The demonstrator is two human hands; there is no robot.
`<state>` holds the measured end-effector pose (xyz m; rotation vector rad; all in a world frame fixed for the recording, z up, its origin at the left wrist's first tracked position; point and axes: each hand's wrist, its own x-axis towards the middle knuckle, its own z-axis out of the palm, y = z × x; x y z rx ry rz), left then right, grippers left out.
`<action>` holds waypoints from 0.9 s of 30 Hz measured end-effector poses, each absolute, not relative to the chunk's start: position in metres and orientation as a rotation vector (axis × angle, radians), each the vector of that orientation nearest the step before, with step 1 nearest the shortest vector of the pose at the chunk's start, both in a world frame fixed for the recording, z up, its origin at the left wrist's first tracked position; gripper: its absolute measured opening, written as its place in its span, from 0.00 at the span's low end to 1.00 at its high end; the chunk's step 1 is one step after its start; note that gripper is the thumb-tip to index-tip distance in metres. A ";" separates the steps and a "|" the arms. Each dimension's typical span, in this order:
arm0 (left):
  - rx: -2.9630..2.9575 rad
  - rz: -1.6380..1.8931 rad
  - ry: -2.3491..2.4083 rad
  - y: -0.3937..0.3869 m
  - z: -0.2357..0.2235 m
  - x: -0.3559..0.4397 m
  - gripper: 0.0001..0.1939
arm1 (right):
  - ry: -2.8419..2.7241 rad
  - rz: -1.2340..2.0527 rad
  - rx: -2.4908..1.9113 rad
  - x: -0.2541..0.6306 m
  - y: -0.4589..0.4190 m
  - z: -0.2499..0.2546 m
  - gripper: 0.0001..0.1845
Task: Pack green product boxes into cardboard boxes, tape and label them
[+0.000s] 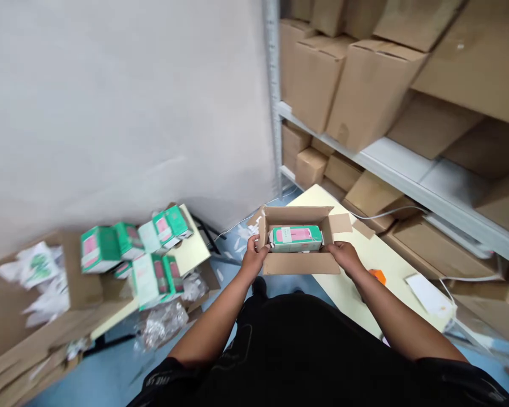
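Observation:
Between my hands is an open cardboard box (301, 264), its flaps spread outward. Inside it lies a green and white product box (294, 238) with a pink picture and a pale label on top. My left hand (253, 254) grips the cardboard box at its left end, thumb near the rim. At the right end my right hand (343, 255) holds the same box, with fingers partly hidden beneath and behind it. The cardboard box is held in front of my body, by the edge of a pale yellow table (331, 285).
Several green boxes (146, 277) stand on a second table at left, beside a large carton (82, 271) of crumpled paper. Shelves (390, 164) of cartons rise at right. An orange object (377, 276) and a white item (428, 294) lie on the right table. Plastic wrap (163, 325) lies low left.

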<state>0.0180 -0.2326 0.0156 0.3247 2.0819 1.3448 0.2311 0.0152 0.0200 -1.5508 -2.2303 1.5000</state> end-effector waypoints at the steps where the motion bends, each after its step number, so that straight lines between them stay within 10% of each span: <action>1: 0.271 1.410 2.093 -0.250 0.017 0.019 0.28 | -2.269 1.507 -1.505 0.220 0.009 0.021 0.15; 27: -0.320 2.154 1.996 -0.676 0.025 -0.039 0.28 | -2.553 1.675 -1.119 0.028 -0.307 0.055 0.13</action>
